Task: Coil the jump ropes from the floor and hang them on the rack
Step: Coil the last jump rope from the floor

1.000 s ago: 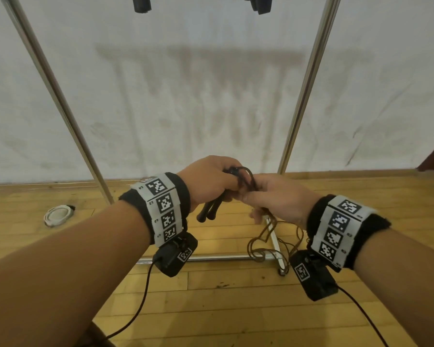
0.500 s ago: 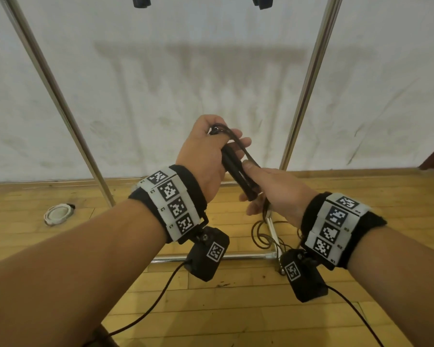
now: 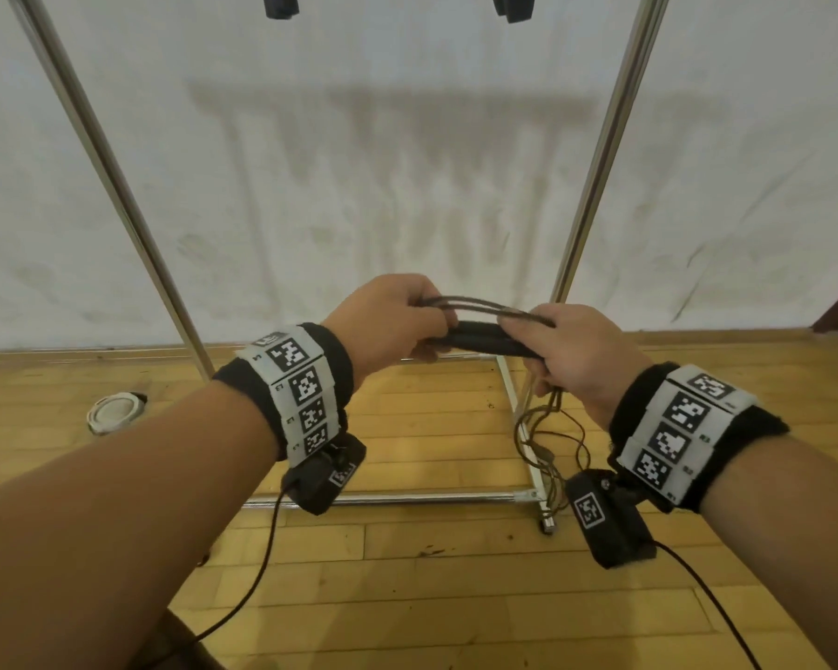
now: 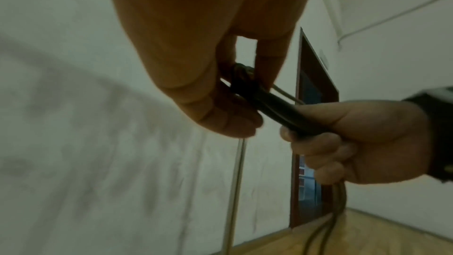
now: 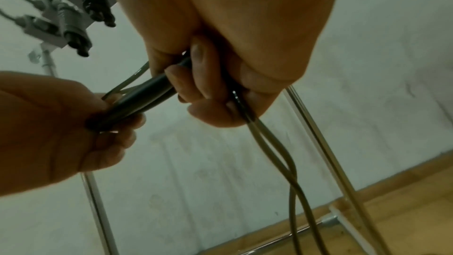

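Since half a second ago the pair of black handles (image 3: pixel 485 341) has been turned from a steep tilt to lie nearly level, and the two hands have been drawn apart along it. The left hand (image 3: pixel 397 326) is closed round one end of the handles, fingers curled, with the cord's loop pinched at the top of the grip. The right hand (image 3: pixel 572 350) is closed round the other end, fingers wrapped over handles and cord together. Between the two grips a short arc of cord (image 3: pixel 480 304) is bowed just above the handles. Below the right grip the rest of the jump rope (image 3: pixel 547 442) hangs in loose strands, and its slack is gathered in a tangle on the floor (image 3: pixel 431 573) beside the foot of the rack (image 3: pixel 596 176). Further out, dark handles of ropes already hung (image 5: pixel 78 26) are seen at the rack's top. Well to the left of the grips a white coiled rope (image 3: pixel 116 412) lies on the floor.

The coiling step is judged to be in hand, barely begun. Next, the hanging slack should be drawn up and wound round the handles by the right hand, while the bundle is kept firm in the left.
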A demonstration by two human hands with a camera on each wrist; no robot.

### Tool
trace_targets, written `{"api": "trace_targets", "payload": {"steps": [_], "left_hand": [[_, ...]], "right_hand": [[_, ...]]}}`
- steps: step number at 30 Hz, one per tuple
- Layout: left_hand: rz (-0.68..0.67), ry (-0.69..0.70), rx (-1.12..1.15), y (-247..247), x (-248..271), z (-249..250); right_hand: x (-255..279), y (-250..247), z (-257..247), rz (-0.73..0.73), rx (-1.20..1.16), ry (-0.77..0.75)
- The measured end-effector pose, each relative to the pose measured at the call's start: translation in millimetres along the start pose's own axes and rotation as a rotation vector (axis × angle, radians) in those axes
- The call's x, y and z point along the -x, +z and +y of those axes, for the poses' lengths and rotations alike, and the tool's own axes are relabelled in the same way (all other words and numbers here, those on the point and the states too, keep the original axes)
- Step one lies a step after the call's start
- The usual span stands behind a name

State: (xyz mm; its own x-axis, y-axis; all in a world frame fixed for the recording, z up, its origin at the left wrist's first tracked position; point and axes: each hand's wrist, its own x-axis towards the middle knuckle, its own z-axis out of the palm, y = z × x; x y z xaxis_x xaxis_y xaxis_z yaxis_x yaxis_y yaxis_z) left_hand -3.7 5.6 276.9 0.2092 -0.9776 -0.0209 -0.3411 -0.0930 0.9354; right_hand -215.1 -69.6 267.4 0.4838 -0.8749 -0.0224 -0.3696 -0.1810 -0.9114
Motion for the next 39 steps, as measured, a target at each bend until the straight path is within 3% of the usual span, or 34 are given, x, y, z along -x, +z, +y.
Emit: {"api": "trace_targets", "payload": {"steps": [5, 9, 12, 17, 21, 28, 34, 39], "left_hand": [[-0.306, -0.061, -0.405, -7.5, 8.9, 7.2], [-0.643, -0.223, -0.443, 6.8, 17.0, 8.9], [-0.584, -0.225, -0.589, 14.7, 17.7, 2.3], [-0.503, -0.098, -0.591, 16.5, 17.1, 3.3], [-0.474, -0.130, -0.592, 18.0, 16.0, 3.2], [-0.531, -0.046, -0.893, 16.7, 15.4, 2.8], [-0.470, -0.060, -0.733, 20.7, 13.5, 4.0], [-0.380, -0.050, -0.758, 25.8, 11.4, 1.8]], "right_hand": [[2.6, 6.3, 4.0, -0.116, 0.187, -0.055], [6.8, 23.1, -0.1, -0.188, 0.301, -0.100], [7.9, 29.4, -2.8, -0.182, 0.322, -0.111], [10.0, 26.3, -5.6, -0.170, 0.305, -0.122], [12.3, 28.4, -7.7, -0.195, 0.326, -0.124], [14.4, 28.6, -9.7, -0.283, 0.453, -0.138], [13.7, 28.2, -8.0, -0.233, 0.510, -0.190], [10.4, 27.2, -10.6, -0.230, 0.530, -0.207]]}}
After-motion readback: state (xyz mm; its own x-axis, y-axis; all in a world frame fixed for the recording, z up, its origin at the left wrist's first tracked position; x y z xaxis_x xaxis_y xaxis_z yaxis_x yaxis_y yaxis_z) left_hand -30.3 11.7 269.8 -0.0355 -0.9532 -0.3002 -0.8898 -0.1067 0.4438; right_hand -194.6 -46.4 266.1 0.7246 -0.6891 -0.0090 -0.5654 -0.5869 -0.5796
